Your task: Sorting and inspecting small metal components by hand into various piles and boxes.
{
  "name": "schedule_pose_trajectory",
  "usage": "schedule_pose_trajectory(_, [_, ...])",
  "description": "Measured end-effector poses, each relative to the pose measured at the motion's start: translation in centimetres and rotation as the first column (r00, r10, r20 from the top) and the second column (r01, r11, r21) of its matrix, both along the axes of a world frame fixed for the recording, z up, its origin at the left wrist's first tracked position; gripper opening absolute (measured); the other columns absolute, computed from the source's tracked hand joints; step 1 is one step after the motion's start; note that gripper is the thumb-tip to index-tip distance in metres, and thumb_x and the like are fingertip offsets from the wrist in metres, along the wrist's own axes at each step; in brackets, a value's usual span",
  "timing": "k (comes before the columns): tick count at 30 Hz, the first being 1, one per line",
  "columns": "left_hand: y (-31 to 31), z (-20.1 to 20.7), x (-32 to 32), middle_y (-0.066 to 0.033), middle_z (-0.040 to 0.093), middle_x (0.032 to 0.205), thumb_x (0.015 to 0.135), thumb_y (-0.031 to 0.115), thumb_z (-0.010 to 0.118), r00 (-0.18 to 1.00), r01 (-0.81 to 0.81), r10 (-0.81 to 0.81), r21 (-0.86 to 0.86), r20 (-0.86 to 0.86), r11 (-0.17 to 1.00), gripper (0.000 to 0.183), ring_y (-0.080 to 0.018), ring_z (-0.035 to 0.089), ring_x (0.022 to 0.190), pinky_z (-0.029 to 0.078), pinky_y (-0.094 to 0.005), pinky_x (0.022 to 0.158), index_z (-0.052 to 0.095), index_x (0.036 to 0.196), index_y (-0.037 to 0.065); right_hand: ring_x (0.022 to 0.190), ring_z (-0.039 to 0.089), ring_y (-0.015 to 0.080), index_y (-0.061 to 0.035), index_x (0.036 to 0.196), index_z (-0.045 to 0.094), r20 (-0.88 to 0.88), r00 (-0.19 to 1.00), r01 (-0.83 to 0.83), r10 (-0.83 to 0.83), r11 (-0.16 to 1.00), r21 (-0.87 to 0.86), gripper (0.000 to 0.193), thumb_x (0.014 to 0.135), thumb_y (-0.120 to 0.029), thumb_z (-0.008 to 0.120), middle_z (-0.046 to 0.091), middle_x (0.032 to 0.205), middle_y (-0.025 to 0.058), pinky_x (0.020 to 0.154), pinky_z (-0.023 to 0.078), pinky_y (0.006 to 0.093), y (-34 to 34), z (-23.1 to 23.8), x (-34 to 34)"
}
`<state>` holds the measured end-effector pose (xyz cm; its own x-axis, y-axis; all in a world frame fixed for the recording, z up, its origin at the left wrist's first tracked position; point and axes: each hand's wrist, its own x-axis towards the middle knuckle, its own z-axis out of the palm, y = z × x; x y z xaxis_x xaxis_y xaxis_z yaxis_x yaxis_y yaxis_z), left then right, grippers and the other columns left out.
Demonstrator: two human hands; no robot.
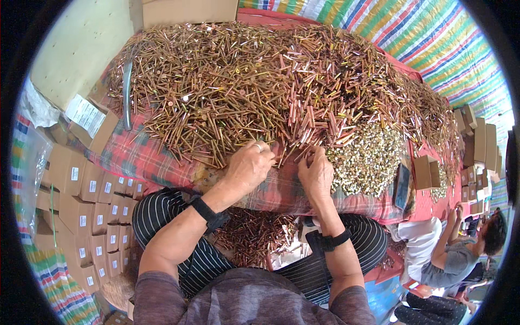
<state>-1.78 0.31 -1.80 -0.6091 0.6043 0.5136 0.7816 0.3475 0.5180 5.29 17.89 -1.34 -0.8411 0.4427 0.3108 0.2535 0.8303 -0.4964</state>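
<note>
A large heap of long brass-coloured bolts [211,97] spreads in front of me, with shiny copper-coloured tubes [311,116] in its middle. Small gold and silver nuts [371,157] lie in a mound to the right. At the heap's near edge, my left hand [251,163], a ring on one finger, is closed with its fingertips pinched among the bolts. A little to its right, my right hand [317,173] is also closed, fingers curled beside the nuts. Whatever sits between the fingertips of either hand is too small or hidden to name.
A red plaid cloth [157,149] lies under the heap. More copper-coloured pieces [249,235] are piled between my legs. Labelled cartons [92,216] stack at left. On the right are a dark block [401,187], an open carton [427,172] and a seated person [457,252].
</note>
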Motion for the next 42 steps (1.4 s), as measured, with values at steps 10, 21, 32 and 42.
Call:
schedule_pose_trajectory(10, [0.5, 0.2, 1.9, 0.0019, 0.058, 0.077, 0.096, 0.021, 0.049, 0.493, -0.077, -0.204, 0.276, 0.846, 0.958, 0.026, -0.0045, 0.050, 0.066, 0.042, -0.0200, 0.059, 0.060, 0.109, 0.001, 0.068, 0.050, 0.0055, 0.0030, 0.109, 0.061, -0.029, 0.971, -0.160, 0.239, 0.550, -0.819, 0.028, 0.083, -0.004, 0.054, 0.059, 0.077, -0.0018, 0.062, 0.042, 0.0208, -2.0, 2.4, 3.3])
schedule_pose_trajectory(21, [-0.1, 1.5, 2.0, -0.0050, 0.065, 0.092, 0.093, 0.015, 0.052, 0.355, -0.029, -0.356, 0.391, 0.864, 0.920, 0.021, -0.0094, 0.060, 0.082, 0.046, -0.0224, 0.071, 0.058, 0.107, 0.001, 0.082, 0.063, 0.0221, 0.0004, 0.106, 0.061, -0.086, 0.924, -0.357, 0.373, 0.758, -0.546, 0.025, 0.082, -0.003, 0.058, 0.065, 0.093, 0.0152, 0.072, 0.049, 0.0300, -2.0, 3.4, 4.1])
schedule_pose_trajectory(32, [-0.6, 2.5, 0.5, -0.0152, 0.063, 0.108, 0.090, 0.018, 0.060, 0.141, -0.465, -0.550, 0.545, 0.823, 0.697, 0.018, -0.0223, 0.062, 0.099, 0.049, -0.0352, 0.089, 0.051, 0.101, 0.007, 0.076, 0.064, 0.0239, 0.0016, 0.101, 0.058, -0.064, 0.914, -0.353, 0.400, 0.707, -0.613, 0.021, 0.080, -0.004, 0.058, 0.063, 0.085, 0.0162, 0.069, 0.050, 0.0326, -2.2, 2.4, 4.6])
schedule_pose_trajectory(42, [-0.4, 2.2, 1.0, -0.0153, 0.062, 0.105, 0.091, 0.017, 0.058, 0.147, -0.441, -0.567, 0.567, 0.811, 0.696, 0.018, -0.0234, 0.062, 0.098, 0.049, -0.0358, 0.088, 0.050, 0.101, 0.005, 0.079, 0.060, 0.0184, 0.0004, 0.105, 0.059, -0.014, 0.901, -0.389, 0.433, 0.796, -0.463, 0.025, 0.081, -0.001, 0.058, 0.063, 0.089, 0.0114, 0.071, 0.048, 0.0300, -2.7, 3.3, 4.5])
